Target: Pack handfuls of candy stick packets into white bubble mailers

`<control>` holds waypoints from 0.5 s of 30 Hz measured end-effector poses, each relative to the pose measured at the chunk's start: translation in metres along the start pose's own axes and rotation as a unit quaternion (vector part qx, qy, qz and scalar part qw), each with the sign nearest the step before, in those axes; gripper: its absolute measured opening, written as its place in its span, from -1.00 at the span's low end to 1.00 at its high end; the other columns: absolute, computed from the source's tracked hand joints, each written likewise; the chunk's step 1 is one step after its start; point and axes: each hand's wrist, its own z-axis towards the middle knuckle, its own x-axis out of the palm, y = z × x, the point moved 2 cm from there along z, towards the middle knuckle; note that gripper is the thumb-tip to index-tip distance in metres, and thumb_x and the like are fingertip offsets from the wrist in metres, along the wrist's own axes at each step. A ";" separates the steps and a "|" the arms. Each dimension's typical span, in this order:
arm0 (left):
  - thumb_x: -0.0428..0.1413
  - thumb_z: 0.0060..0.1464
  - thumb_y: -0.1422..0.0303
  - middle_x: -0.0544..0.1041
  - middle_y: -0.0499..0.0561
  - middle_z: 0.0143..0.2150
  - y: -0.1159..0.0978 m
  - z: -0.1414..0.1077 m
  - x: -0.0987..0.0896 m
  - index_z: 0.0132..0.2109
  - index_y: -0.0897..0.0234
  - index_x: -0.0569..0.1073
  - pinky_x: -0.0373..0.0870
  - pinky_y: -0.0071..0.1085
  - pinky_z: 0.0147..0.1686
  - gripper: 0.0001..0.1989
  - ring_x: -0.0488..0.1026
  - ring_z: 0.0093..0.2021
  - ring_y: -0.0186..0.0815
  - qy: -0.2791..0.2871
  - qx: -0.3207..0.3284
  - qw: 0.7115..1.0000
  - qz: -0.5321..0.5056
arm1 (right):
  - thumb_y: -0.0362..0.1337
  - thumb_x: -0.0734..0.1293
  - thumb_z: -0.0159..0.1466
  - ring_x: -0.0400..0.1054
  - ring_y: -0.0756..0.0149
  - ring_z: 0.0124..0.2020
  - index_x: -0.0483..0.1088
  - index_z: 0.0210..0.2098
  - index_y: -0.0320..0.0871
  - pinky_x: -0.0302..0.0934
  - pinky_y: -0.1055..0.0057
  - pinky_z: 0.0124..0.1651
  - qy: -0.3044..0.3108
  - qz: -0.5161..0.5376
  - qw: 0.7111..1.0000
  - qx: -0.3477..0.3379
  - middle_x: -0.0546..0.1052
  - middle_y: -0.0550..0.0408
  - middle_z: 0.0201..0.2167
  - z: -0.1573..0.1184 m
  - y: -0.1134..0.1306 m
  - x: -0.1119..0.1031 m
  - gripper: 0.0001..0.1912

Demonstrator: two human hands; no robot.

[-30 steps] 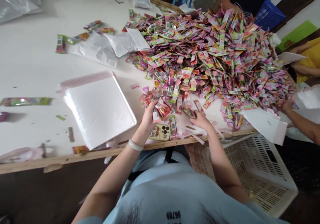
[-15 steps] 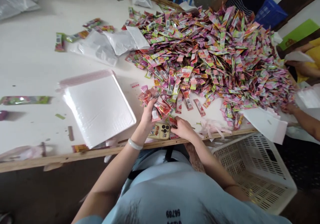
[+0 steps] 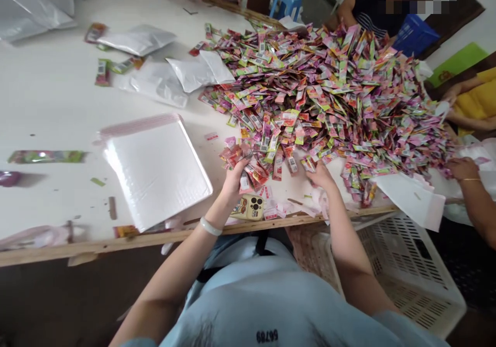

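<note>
My left hand (image 3: 234, 179) is closed around a bunch of small red and pink printed packets (image 3: 253, 174), at the near edge of the big packet pile (image 3: 325, 83). My right hand (image 3: 322, 176) pinches the end of a single small printed packet (image 3: 308, 164) lying on the table to the right of that bunch. Its fingertips are partly hidden. Below my left hand lies a phone in a yellow case (image 3: 248, 207), near the table's front edge. Torn pinkish strips (image 3: 282, 208) are scattered beside the phone.
Flat white bags (image 3: 158, 171) lie stacked at my left, with filled white pouches (image 3: 151, 83) beyond. A white crate (image 3: 411, 274) stands below the table edge at right. Another person's hand (image 3: 463, 168) is at the pile's right side; more people are across the table.
My right hand has moved right, from beside the phone to a packet at the pile's near edge. My left hand still holds its bunch. Another filled pouch now lies among those at far left.
</note>
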 end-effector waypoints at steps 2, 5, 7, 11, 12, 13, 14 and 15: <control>0.36 -0.13 0.35 0.68 -0.03 -0.23 0.000 -0.002 0.000 -0.18 0.24 0.54 0.53 -0.29 0.01 -0.70 0.63 -0.08 -0.14 -0.011 0.039 0.999 0.025 | -0.31 0.38 0.06 0.47 -0.07 0.05 0.25 0.12 -0.34 0.33 0.11 0.11 0.005 0.029 1.000 0.000 0.53 -0.35 0.01 -0.001 0.000 0.005 -0.37; 0.36 -0.15 0.37 0.68 -0.02 -0.15 0.000 -0.005 0.002 -0.14 0.22 0.55 0.52 -0.28 0.01 -0.65 0.61 -0.06 -0.12 -0.005 0.080 0.994 0.080 | -0.25 0.36 0.11 0.49 0.04 0.03 0.28 0.13 -0.24 0.37 0.15 0.06 0.016 0.109 0.994 -0.023 0.58 -0.19 -0.02 -0.016 -0.001 0.003 -0.41; 0.37 -0.16 0.36 0.68 0.00 -0.16 0.003 -0.006 0.003 -0.15 0.24 0.57 0.52 -0.24 0.01 -0.66 0.61 -0.06 -0.09 0.013 0.083 0.988 0.132 | -0.13 0.38 0.13 0.52 0.10 -0.05 0.36 0.04 -0.13 0.42 0.19 -0.03 0.064 0.244 0.966 -0.054 0.62 -0.04 -0.10 -0.035 0.004 0.005 -0.51; 0.37 -0.21 0.40 0.67 0.04 -0.14 0.013 -0.009 0.007 -0.17 0.25 0.59 0.43 -0.16 0.15 -0.65 0.57 0.02 -0.04 0.073 0.092 0.970 0.213 | 0.04 0.52 0.01 0.55 0.12 -0.19 0.43 -0.20 -0.07 0.45 0.19 -0.11 0.181 0.459 0.861 -0.120 0.61 0.07 -0.28 -0.083 0.042 0.032 -0.53; 0.37 -0.21 0.41 0.67 0.04 -0.13 0.015 -0.011 0.007 -0.17 0.25 0.60 0.41 -0.14 0.18 -0.65 0.56 0.04 -0.03 0.086 0.092 0.966 0.226 | 0.03 0.56 -0.03 0.54 0.11 -0.15 0.43 -0.21 -0.07 0.45 0.18 -0.07 0.180 0.471 0.852 -0.141 0.61 0.07 -0.26 -0.093 0.054 0.041 -0.50; 0.36 -0.21 0.40 0.67 0.04 -0.13 0.017 -0.014 0.007 -0.17 0.24 0.60 0.39 -0.11 0.21 -0.66 0.55 0.05 -0.02 0.095 0.092 0.963 0.236 | 0.00 0.59 -0.06 0.52 0.09 -0.06 0.44 -0.19 -0.07 0.44 0.16 0.01 0.163 0.478 0.848 -0.163 0.61 0.06 -0.20 -0.101 0.066 0.049 -0.46; 0.36 -0.19 0.39 0.66 0.05 -0.12 0.019 -0.018 0.007 -0.17 0.23 0.59 0.38 -0.08 0.22 -0.67 0.55 0.06 -0.01 0.102 0.094 0.959 0.246 | -0.02 0.62 -0.10 0.49 0.07 0.04 0.44 -0.14 -0.07 0.41 0.14 0.09 0.141 0.480 0.847 -0.180 0.60 0.04 -0.12 -0.108 0.076 0.056 -0.40; 0.35 -0.16 0.35 0.66 0.06 -0.11 0.019 -0.022 0.006 -0.17 0.22 0.58 0.36 -0.06 0.24 -0.68 0.54 0.08 0.00 0.106 0.100 0.955 0.258 | -0.05 0.65 -0.14 0.44 0.06 0.13 0.44 -0.09 -0.06 0.37 0.13 0.17 0.128 0.486 0.843 -0.191 0.59 0.03 -0.04 -0.113 0.085 0.061 -0.34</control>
